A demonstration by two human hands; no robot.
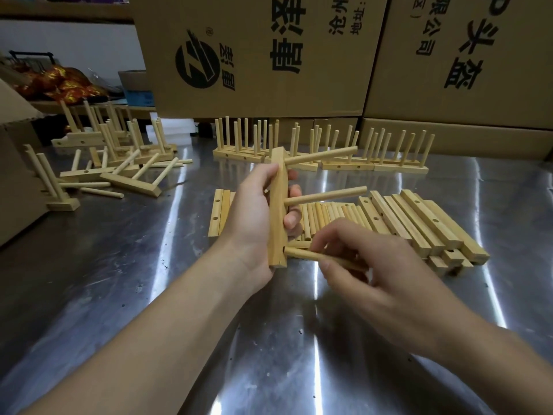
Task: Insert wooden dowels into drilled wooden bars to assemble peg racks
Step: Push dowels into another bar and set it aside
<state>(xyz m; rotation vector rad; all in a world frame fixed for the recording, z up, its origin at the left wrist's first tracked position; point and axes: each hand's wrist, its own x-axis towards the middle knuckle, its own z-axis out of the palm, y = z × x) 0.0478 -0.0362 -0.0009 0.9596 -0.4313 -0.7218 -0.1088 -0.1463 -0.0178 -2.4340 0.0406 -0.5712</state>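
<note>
Seating the third peg looks like the step in hand. The left hand holds a pale drilled wooden bar upright on end above the shiny steel tabletop, with thumb and fingers curled round its middle. Two round wooden dowels, an upper one and a middle one, already stand out of the bar toward the right. The right hand pinches a third light wooden dowel between thumb and bent fingers. The dowel's left tip meets the bar at the lowest hole, near the bar's bottom end, but how deep it sits cannot be told. The next move probably calls for a straight push leftward along the dowel's axis, perhaps with a slight twist. The left hand would brace the bar so the peg goes in square and matches its two neighbours. Just behind the hands lies a row of loose dowels, with a stack of bare drilled bars to its right, so more parts are close by. Finished peg racks stand in a line farther back in front of the brown cardboard cartons. Other racks lie in a tumbled heap at far left.
</note>
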